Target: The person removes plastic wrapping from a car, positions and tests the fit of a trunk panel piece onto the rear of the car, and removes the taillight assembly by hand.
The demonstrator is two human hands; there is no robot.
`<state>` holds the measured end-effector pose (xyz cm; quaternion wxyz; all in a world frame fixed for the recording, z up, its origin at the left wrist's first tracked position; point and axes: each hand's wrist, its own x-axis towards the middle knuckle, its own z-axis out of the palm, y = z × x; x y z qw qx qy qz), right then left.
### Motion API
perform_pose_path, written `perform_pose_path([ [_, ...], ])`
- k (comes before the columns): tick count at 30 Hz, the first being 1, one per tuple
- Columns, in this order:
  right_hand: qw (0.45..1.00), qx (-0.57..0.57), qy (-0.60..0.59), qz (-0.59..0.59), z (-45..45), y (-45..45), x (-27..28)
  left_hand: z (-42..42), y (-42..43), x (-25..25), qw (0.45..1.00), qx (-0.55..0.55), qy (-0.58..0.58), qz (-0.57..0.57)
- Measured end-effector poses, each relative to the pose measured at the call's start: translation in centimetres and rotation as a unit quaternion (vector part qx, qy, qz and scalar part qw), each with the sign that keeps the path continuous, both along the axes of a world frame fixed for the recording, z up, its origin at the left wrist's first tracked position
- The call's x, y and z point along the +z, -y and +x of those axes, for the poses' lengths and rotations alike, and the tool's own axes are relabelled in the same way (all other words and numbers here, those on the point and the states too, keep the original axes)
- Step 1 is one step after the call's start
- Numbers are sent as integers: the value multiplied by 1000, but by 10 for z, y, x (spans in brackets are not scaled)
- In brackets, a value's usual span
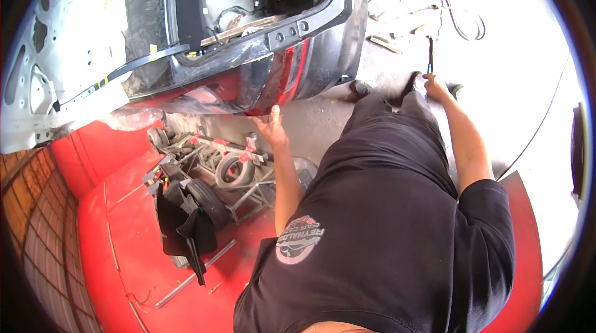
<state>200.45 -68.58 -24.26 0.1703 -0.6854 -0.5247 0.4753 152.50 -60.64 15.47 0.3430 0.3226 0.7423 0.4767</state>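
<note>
My left hand (271,131) is raised at the edge of a dark car body (217,75), just by its red tail light (289,72). Its thumb and fingers are apart, and the fingertips seem to touch the lower edge of the panel. Low on the right, my right hand (436,87) is closed around the end of a long, thin dark tool with a blue part (430,56). The tool points away from me; its exact kind is too small to tell.
Wheels, a tyre (236,171) and metal frames lie at the left on a red floor (124,258). A black panel (180,224) stands among them. Cables and scraps lie on the pale floor, including a dark hose (456,19). Wood strips (239,30) sit in the car's opening.
</note>
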Motion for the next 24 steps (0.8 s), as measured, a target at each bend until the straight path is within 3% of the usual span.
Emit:
perform_pose_path([
  [3,996,18,66,66,-17,-4,-14,2,-1,3,1000,0,9,-3],
  [6,996,17,51,66,-24,-4,-23,0,-1,1,1000,-1,8,-2],
  [12,999,32,-9,16,-9,-5,52,-1,0,-2,1000,6,2,2],
  [15,1000,2,8,6,-3,2,46,7,0,6,1000,5,4,-2],
  [21,999,49,-4,-10,7,6,37,-3,1,-3,1000,-11,7,13],
  [24,998,49,-20,-29,0,-3,54,-3,2,-3,1000,-12,10,15],
])
